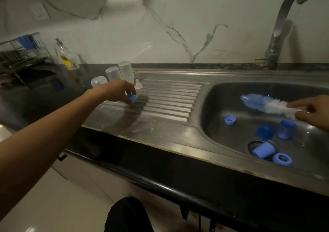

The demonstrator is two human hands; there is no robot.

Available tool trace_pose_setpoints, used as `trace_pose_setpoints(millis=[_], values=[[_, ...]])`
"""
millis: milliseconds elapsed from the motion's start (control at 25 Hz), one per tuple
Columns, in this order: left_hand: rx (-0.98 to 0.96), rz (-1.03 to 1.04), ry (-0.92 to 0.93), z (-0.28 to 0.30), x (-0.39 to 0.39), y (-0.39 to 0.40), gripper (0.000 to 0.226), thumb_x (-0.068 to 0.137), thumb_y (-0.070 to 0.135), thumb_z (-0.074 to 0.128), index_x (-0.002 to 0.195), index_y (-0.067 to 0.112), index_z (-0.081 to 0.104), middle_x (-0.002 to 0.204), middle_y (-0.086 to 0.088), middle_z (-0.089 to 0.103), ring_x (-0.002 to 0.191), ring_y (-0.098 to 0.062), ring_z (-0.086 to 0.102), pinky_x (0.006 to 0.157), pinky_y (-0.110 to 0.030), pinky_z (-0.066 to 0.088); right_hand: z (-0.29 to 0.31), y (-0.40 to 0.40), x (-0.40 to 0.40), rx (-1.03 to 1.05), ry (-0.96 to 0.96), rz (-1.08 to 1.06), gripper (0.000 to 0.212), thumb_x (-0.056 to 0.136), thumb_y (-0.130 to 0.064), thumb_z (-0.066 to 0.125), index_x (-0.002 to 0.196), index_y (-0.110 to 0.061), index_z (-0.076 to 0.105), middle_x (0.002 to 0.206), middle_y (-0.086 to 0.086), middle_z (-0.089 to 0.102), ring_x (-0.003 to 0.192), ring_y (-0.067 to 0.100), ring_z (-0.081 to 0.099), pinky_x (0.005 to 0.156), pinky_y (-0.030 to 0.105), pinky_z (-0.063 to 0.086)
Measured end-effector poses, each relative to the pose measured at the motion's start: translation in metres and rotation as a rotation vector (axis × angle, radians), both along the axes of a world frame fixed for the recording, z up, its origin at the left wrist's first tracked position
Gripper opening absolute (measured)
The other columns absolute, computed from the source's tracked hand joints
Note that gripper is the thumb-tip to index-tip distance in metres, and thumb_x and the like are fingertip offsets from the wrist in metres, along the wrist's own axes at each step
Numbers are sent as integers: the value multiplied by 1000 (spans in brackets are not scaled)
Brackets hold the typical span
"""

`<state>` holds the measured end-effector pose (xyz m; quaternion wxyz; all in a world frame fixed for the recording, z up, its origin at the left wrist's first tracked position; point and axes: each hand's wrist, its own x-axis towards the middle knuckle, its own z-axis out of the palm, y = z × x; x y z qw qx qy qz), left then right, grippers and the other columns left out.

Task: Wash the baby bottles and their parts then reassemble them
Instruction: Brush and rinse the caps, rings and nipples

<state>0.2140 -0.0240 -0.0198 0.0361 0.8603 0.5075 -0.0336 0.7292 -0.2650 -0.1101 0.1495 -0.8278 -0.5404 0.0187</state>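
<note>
My left hand [119, 91] reaches over the ribbed steel drainboard [170, 105] and pinches a small blue bottle ring [132, 98] just above it. Three clear bottles [114, 73] stand upside down at the drainboard's far left corner, with a clear teat [138, 84] beside them. My right hand [314, 111] hovers over the sink [222, 133] and grips the handle end of a blue-and-white bottle brush [263, 103]. In the basin lie several blue parts: a ring [230, 119], a round cap [265, 131], an upright cap [287, 129], a cap on its side [263, 150] over the drain, and another ring [283, 159].
A curved tap [284, 23] rises at the back right with water coming out of its spout. A dish-soap bottle [66, 57] and a wire dish rack [23, 53] stand at the far left on the dark counter. The black counter edge [160, 183] runs across the front.
</note>
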Motion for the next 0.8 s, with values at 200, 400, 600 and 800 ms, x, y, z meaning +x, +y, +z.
trace_pose_setpoints(millis=[200,400,600,800], values=[[28,-18,35,-6,-10,6,46,87,18,74,132,15,62,128,-7,64,112,-22,60,99,-33,43,44,-6,-102,56,72,122,50,86,-30,61,135,-26,54,110,14,68,92,31,65,82,39,51],[50,-23,86,-14,-13,14,45,87,19,75,130,20,63,128,-5,65,111,-20,60,103,-37,47,58,14,-156,94,126,270,48,91,-19,57,138,-23,52,116,13,66,101,29,62,80,30,42],[78,-11,80,-12,-13,12,50,85,23,77,133,20,61,133,-6,62,118,-24,58,103,-39,46,63,39,-177,186,98,379,48,91,-17,55,138,-20,52,116,12,66,98,28,62,81,32,45],[151,-108,-13,2,22,-4,44,89,30,72,130,17,62,130,-6,64,110,-21,62,91,-29,47,58,47,-167,247,111,357,49,86,-16,58,135,-19,56,114,13,67,101,30,63,86,34,48]])
